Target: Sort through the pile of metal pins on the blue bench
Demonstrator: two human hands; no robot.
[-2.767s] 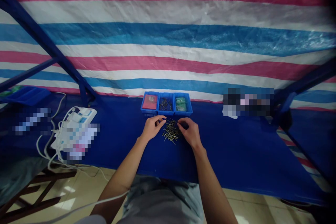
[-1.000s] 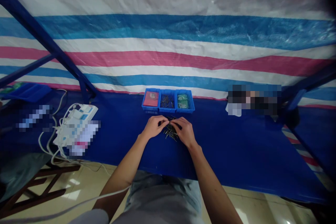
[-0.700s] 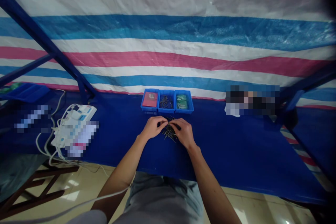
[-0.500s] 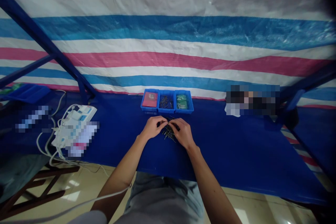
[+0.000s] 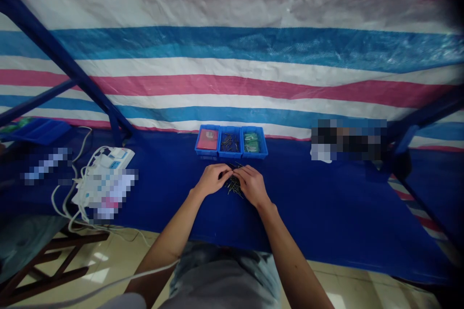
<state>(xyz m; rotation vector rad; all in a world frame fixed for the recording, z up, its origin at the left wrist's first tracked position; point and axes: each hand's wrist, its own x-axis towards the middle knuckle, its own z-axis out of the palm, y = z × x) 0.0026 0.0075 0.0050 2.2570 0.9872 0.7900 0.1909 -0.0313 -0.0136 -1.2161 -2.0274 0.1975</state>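
My left hand (image 5: 211, 179) and my right hand (image 5: 253, 185) meet fingertip to fingertip over the blue tabletop (image 5: 308, 203). Both are closed in a pinch; whatever sits between the fingers is too small to make out. Beneath and between them lies a loose pile of thin dark screw-like pieces (image 5: 235, 186), partly covered by my fingers. Just beyond stand three joined blue bins: the left bin (image 5: 207, 152) holds a red packet (image 5: 207, 140), the middle bin (image 5: 229, 154) more dark thin pieces (image 5: 228, 143), the right bin (image 5: 254, 155) green-and-clear packets (image 5: 251, 142).
Left on the table are a white power strip (image 5: 118, 157) with tangled white cables (image 5: 78, 203) and a blue tray (image 5: 41, 130). Blue metal posts (image 5: 72, 67) stand at both sides before a striped tarp (image 5: 232, 43). Blurred-out items (image 5: 348, 140) lie at the back right.
My hands stay together over the pile, with small shifts of the fingers; the right fingers look more closed together. The whole view has tilted slightly upward.
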